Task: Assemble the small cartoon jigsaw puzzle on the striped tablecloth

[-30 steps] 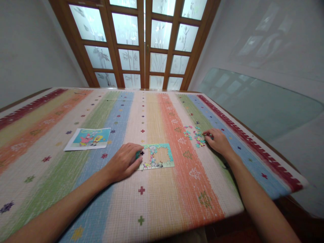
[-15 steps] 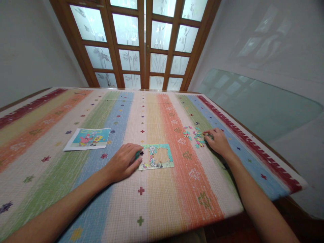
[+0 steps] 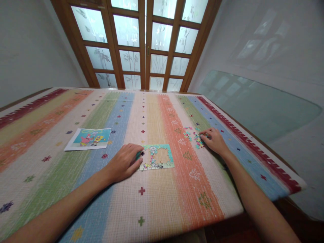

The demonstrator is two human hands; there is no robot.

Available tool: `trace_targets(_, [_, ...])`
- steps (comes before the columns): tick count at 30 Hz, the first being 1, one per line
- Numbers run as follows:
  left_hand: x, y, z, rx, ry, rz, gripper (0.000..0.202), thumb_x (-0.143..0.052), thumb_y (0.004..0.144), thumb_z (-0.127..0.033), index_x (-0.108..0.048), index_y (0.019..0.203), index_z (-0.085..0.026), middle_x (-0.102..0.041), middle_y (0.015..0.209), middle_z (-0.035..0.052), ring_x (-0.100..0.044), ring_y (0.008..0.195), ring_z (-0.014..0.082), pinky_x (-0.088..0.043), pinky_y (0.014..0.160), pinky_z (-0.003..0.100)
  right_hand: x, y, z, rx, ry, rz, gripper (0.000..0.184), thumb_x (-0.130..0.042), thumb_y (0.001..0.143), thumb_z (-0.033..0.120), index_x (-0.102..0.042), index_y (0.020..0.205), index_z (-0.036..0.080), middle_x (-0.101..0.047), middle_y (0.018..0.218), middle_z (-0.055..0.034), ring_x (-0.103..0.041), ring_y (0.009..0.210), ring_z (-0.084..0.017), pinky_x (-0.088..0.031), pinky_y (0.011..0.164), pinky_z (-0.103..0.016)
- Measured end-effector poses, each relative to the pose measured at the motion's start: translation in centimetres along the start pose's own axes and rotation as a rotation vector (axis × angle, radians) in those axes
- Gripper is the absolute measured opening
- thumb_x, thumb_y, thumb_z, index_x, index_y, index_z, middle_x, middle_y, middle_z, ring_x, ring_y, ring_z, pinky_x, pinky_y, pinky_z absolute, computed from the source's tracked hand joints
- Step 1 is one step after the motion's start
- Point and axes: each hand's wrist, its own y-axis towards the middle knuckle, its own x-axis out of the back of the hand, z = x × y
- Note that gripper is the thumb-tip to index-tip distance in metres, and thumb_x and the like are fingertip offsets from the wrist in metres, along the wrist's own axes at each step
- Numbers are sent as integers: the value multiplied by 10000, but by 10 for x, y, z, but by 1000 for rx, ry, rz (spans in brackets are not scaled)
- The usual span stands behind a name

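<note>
A partly assembled jigsaw puzzle (image 3: 169,165) lies on the tablecloth, its border joined along with a column showing a cartoon character, and cloth showing through gaps on both sides. Over its left edge rests my left hand (image 3: 126,160), fingers extended and thumb apart, covering that side. To the right, a loose heap of puzzle pieces (image 3: 198,143) in pink, teal and yellow is spread on the cloth. At the heap's right edge, my right hand (image 3: 214,140) has its thumb and fingertips drawn together among the pieces; anything between them is too small to make out.
A printed reference picture (image 3: 88,138) with cartoon characters lies left of my left hand. The striped tablecloth (image 3: 121,209) covers the table. Beyond the far edge stand wooden doors with frosted panes (image 3: 126,30); a glass panel (image 3: 258,101) leans by the right wall.
My right hand has shifted slightly left, farther over the loose pieces, its fingertips lower on the heap. My left hand stays on the puzzle's left edge.
</note>
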Motion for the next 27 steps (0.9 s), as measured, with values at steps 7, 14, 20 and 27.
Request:
trace_targets(7, [1,0,-1,-8,-7,-5,259,-504,1017,-250,-563,1262,-189,-696,1158,117,-635,1060,273,-509,935,452,-4,27,15,13,-24,46,314,-565,912,320,-794,1069,173,-706,1000,-152,-641,1006,-312,-487,947,-455])
trace_targets(14, [2,0,-2,-14,0,-21,282,-523,993,-280,-547,1260,-192,-689,1164,115,-626,1071,285,-512,927,464,-21,47,31,-15,-135,100,265,-583,891,299,-803,965,171,-710,1008,-169,-630,1035,-322,-466,976,-481])
trace_targets(20, [4,-1,-6,-6,4,-47,390,-584,908,-316,-542,1274,-188,-681,1182,126,-620,1075,310,-520,942,500,-21,54,32,-83,-1,64,107,-618,775,260,-685,722,195,-709,826,-114,-643,865,-276,-499,832,-407])
trace_targets(27, [5,-2,-5,-33,-32,-25,461,-599,871,-332,-533,1300,-179,-674,1211,139,-614,1094,328,-514,957,524,-6,44,90,-31,470,181,212,-672,841,412,-654,816,202,-703,726,-55,-621,644,-186,-464,623,-306])
